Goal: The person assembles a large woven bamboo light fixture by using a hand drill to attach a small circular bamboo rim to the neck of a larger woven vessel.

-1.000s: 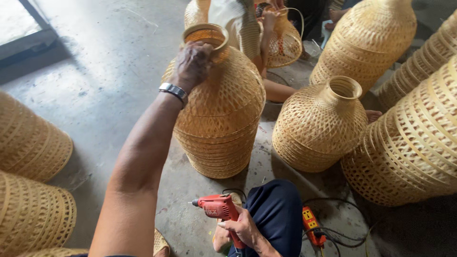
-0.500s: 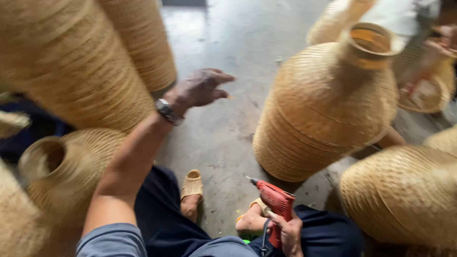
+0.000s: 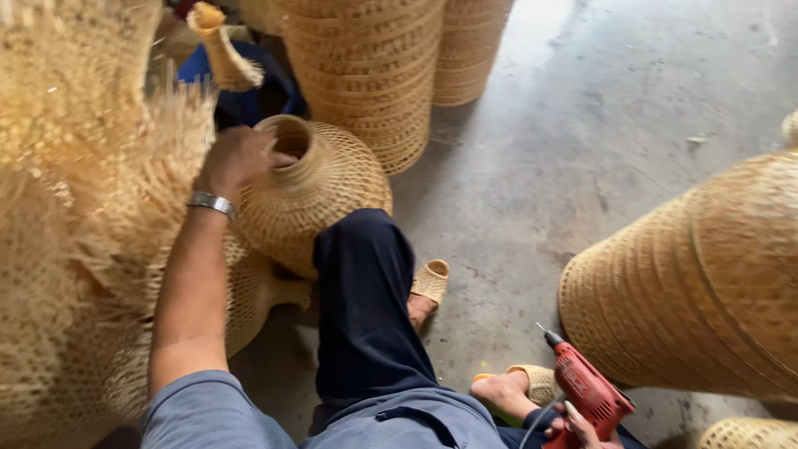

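Two hands at work, both busy. Left hand reaching far and left, fingers curled over the rim of a small woven vase, gripping its open neck; metal wristband just below the wrist. Right hand low at the near right edge, only partly in view, closed around the handle of a red power drill, bit pointing up and to the left. Small woven vase lying tilted on the concrete floor, mouth turned toward the left, belly touching the dark trouser leg stretched out just right of it. Woven sandal on the foot beyond that knee, a second woven sandal near the drill. Frayed, unfinished bamboo weave crowding the whole left side, loose strips bristling beside the forearm. Tall stacked woven baskets standing at the far middle, just behind the vase. Large woven vase filling the right side, near the drill but apart from it. Blue cloth showing far left between the weave and the stack.
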